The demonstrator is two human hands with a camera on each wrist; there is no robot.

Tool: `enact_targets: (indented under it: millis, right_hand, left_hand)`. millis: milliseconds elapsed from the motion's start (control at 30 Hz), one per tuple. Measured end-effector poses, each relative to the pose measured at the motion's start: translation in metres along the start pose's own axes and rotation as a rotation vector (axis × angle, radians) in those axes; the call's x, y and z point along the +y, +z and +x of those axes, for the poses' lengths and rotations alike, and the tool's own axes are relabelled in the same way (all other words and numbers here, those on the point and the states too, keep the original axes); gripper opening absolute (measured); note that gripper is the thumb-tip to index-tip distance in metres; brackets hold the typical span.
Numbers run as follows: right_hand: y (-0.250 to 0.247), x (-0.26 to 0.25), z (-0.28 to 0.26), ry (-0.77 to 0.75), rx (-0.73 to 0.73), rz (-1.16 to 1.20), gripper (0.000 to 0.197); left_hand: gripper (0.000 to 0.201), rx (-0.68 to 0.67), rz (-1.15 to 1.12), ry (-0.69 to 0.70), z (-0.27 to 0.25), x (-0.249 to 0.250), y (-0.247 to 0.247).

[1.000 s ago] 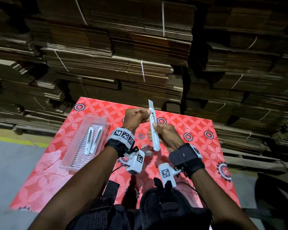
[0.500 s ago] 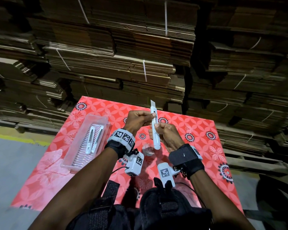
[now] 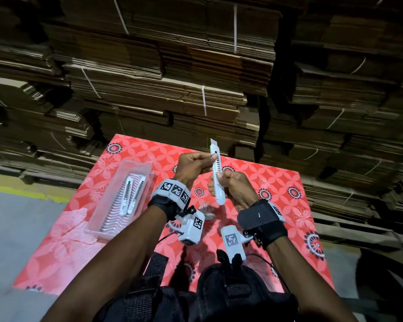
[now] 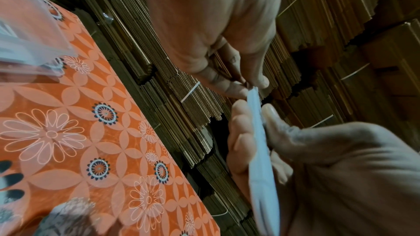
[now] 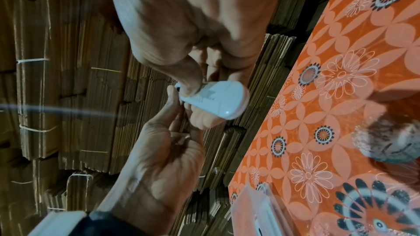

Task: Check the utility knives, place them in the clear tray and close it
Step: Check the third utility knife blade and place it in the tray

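Note:
A white utility knife (image 3: 217, 173) stands nearly upright above the red table, a short tip of blade showing at its top. My right hand (image 3: 233, 187) grips its lower body, thumb on the slider track. My left hand (image 3: 196, 165) pinches the knife near its upper end. The same knife (image 4: 259, 141) runs between both hands in the left wrist view, and its rounded butt (image 5: 218, 100) faces the right wrist camera. A clear tray (image 3: 120, 194) lies open at the table's left, with two white knives (image 3: 130, 196) side by side inside.
The table wears a red flowered cloth (image 3: 277, 182). A crumpled bit of clear wrap (image 3: 206, 209) lies under my hands. Strapped bundles of flat cardboard (image 3: 196, 89) rise right behind the table. Grey floor with a yellow line (image 3: 14, 191) is at the left.
The blade tip sticks out less than a second ago. Both hands have stayed on the knife and hardly shifted.

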State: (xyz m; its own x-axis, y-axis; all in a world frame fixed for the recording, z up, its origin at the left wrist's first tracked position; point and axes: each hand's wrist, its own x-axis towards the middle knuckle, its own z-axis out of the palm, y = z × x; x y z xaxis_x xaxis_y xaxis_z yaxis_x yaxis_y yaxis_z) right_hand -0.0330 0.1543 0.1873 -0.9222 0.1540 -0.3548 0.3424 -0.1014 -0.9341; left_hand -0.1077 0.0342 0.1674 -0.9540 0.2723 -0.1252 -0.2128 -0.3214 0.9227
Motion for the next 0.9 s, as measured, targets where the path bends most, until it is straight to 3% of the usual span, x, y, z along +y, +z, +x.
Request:
enact_targets:
  millis: [133, 367, 700, 900]
  right_hand:
    - [0.0014, 0.0022, 0.0, -0.016, 0.003, 0.017, 0.022]
    - [0.0067, 0.0054, -0.0021, 0.03, -0.024, -0.002, 0.03]
    - [0.0085, 0.0032, -0.003, 0.015, -0.042, 0.027, 0.024]
    - [0.0068, 0.0052, -0.0056, 0.002, -0.08, 0.055, 0.02]
  left_hand:
    - [0.009, -0.043, 0.011, -0.027, -0.0035, -0.0034, -0.0031]
    - [0.008, 0.015, 0.036, 0.016, -0.0042, 0.0011, -0.0032]
    - [0.001, 0.025, -0.004, 0.019, -0.0037, -0.0001, -0.0015]
    - [0.01, -0.029, 0.021, -0.021, -0.0076, -0.003, -0.003]
